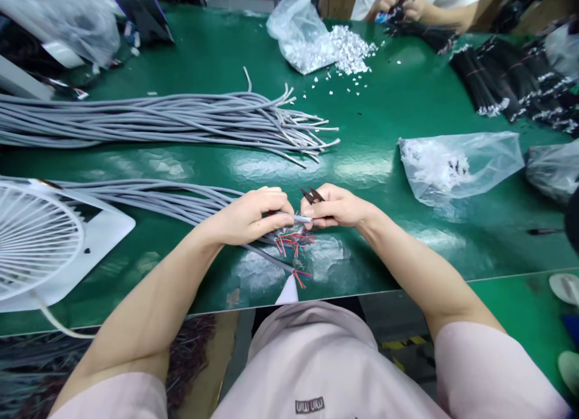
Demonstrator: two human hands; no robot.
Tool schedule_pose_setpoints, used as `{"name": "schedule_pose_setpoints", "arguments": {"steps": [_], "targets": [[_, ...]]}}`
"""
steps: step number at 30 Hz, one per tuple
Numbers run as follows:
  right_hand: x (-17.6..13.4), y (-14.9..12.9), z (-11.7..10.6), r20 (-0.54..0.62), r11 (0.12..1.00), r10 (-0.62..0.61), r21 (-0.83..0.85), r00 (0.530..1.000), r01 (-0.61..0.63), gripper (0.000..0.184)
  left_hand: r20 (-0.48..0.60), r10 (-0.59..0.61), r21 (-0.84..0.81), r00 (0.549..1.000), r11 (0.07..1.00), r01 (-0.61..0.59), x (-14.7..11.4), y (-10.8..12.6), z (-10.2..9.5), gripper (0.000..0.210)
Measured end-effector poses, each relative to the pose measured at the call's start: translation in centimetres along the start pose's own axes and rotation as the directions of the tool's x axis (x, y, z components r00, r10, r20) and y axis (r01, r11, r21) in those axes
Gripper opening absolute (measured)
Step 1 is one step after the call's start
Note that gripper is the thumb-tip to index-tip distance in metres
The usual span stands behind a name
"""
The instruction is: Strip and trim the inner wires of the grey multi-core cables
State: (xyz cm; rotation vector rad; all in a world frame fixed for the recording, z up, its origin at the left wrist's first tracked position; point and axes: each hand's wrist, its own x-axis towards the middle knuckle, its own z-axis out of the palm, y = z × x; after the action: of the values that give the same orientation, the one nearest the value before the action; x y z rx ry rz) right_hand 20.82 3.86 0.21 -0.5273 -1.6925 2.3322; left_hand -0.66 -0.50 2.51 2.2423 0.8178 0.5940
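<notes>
My left hand (253, 217) is closed around a grey cable near its end, fingers and thumb pinching it. The pale cable end (302, 219) sticks out toward my right hand (335, 208), whose thumb and fingertips are at its tip. Tucked in that right hand are thread snips (313, 195) with dark blades pointing up and left; their handles are hidden. Below my left hand lie cable ends with loose coloured wires (296, 244). One more stripped cable end (298, 274) rests nearer the table edge. The near bundle of grey cables (181, 199) runs off to the left.
A second grey cable bundle (181, 120) lies farther back. A white fan (40, 244) stands at the left. Clear bags with white bits (312, 48) and white scraps (446, 166) lie beyond. Black wire bundles (493, 78) sit far right. A co-worker's hands (402, 6) work opposite.
</notes>
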Motion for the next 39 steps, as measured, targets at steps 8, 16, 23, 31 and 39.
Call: {"name": "schedule_pose_setpoints", "arguments": {"steps": [8,16,23,31,39], "targets": [[3.7,1.7,4.1,-0.34,0.871,-0.143,0.403,0.929,0.282,0.019,-0.523,-0.167,-0.141,0.836,0.984,0.108,-0.3,-0.8,1.1,0.041],[1.6,0.8,2.2,-0.535,0.878,-0.464,-0.382,0.706,0.287,0.029,-0.483,-0.383,-0.419,0.787,0.891,0.177,1.3,-2.3,3.0,0.047],[1.9,0.9,0.9,-0.35,0.431,-0.724,-0.902,0.595,-0.006,0.027,-0.227,-0.406,-0.544,0.885,0.807,0.23,1.3,-2.8,2.7,0.043],[3.3,1.2,0.2,-0.316,0.452,-0.72,-0.889,0.618,0.071,0.013,-0.024,-0.433,-0.773,0.901,0.58,0.259,1.1,-3.3,1.9,0.023],[2.8,1.0,0.4,-0.32,0.427,-0.686,-0.904,0.653,0.005,0.016,0.059,-0.409,-0.735,0.911,0.6,0.317,2.1,-3.7,2.2,0.033]]}}
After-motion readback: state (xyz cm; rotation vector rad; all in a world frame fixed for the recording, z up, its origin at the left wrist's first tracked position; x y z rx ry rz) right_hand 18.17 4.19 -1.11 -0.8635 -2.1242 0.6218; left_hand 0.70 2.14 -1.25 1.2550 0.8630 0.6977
